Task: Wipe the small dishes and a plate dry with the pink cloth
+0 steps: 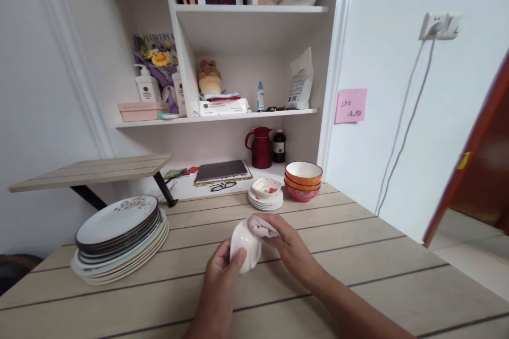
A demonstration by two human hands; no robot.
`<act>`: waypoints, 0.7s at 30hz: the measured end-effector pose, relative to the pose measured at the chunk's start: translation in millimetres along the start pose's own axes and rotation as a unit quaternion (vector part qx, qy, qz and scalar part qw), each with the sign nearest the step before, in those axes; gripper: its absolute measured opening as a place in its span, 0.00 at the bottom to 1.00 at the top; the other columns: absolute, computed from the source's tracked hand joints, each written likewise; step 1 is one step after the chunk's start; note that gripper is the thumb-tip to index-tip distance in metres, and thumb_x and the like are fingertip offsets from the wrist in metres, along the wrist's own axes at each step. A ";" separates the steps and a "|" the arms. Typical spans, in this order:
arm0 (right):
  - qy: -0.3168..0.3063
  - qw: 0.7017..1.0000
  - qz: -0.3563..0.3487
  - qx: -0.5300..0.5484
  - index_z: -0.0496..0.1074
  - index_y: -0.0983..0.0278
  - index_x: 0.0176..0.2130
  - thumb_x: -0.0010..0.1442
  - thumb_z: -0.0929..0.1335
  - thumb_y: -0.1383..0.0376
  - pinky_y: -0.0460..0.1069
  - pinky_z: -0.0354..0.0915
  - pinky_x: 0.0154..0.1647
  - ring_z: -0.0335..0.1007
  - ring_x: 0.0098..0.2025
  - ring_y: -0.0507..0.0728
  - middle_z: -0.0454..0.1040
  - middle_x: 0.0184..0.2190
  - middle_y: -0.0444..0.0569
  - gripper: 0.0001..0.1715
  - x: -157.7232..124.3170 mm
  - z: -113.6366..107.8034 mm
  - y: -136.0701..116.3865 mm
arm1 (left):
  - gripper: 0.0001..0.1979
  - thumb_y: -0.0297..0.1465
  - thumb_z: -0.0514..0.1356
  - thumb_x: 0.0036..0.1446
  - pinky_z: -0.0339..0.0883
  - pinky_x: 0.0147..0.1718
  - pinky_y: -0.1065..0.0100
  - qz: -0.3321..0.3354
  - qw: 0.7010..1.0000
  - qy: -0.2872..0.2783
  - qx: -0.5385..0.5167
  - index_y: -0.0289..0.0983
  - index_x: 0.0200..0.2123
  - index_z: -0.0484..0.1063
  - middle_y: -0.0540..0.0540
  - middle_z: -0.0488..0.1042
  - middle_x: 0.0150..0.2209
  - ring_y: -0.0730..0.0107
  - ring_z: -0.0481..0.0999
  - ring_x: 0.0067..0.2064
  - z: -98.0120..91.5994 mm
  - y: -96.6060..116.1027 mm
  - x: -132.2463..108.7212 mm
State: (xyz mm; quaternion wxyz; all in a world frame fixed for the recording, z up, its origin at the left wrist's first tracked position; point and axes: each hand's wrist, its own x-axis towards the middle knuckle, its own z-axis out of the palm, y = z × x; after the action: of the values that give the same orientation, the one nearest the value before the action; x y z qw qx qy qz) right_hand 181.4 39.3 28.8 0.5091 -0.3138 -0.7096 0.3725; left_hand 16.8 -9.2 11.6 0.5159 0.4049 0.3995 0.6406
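The person's left hand (222, 267) holds a small white dish (243, 246) tilted up on its side, above the middle of the surface (382, 265), well in from the left and right edges. Its fingers are closed round the dish's left side, with the thumb laid across the glossy white face and the other fingers mostly hidden behind. The right hand (289, 243) has its fingers bunched on a crumpled pale cloth (262, 226), which they press against the upper right part of the dish; how far the fingertips close beneath the cloth cannot be told.

Beyond the hands, near the far edge of the surface, is a stack of small white plates (265, 203), with a small patterned bowl (266, 187) resting on top. Just to its right, by the far right corner, stand nested bowls (304, 174), orange above and red below. Toward the left edge is a tall stack of larger plates (119, 222), the topmost marked with a brown floral print. Behind that stack, at the far left, a raised wooden shelf (91, 171) stands on black legs.
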 end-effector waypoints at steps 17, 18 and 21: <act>0.062 0.988 -0.108 -0.091 0.75 0.52 0.50 0.65 0.63 0.60 0.57 0.63 0.53 0.63 0.52 0.62 0.65 0.50 0.52 0.17 -20.9 31.7 -15.3 | 0.11 0.35 0.67 0.45 0.66 0.35 0.69 0.042 0.993 -0.008 0.110 0.35 0.33 0.78 0.46 0.76 0.30 0.62 0.72 0.35 3.1 -2.1 -1.3; 0.034 0.984 -0.133 -0.115 0.74 0.50 0.51 0.64 0.63 0.61 0.58 0.63 0.53 0.62 0.52 0.62 0.65 0.50 0.52 0.18 -23.3 34.2 -18.2 | 0.12 0.34 0.67 0.43 0.67 0.37 0.68 0.040 0.994 0.002 0.097 0.36 0.33 0.79 0.46 0.77 0.30 0.60 0.73 0.37 2.0 -0.7 -0.6; 0.007 0.979 -0.152 -0.137 0.74 0.48 0.52 0.64 0.64 0.61 0.59 0.63 0.54 0.62 0.52 0.63 0.65 0.51 0.51 0.18 -20.5 34.3 -15.7 | 0.14 0.33 0.69 0.40 0.67 0.39 0.67 0.033 0.996 0.012 0.078 0.36 0.34 0.79 0.46 0.78 0.31 0.58 0.74 0.39 -0.1 1.7 -0.3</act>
State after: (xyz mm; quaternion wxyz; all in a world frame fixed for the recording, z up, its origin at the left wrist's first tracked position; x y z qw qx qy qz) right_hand 153.4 7.0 25.1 0.5173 -0.2715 -0.7896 0.1877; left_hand 16.1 -9.8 13.1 0.4566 0.4491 0.4410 0.6288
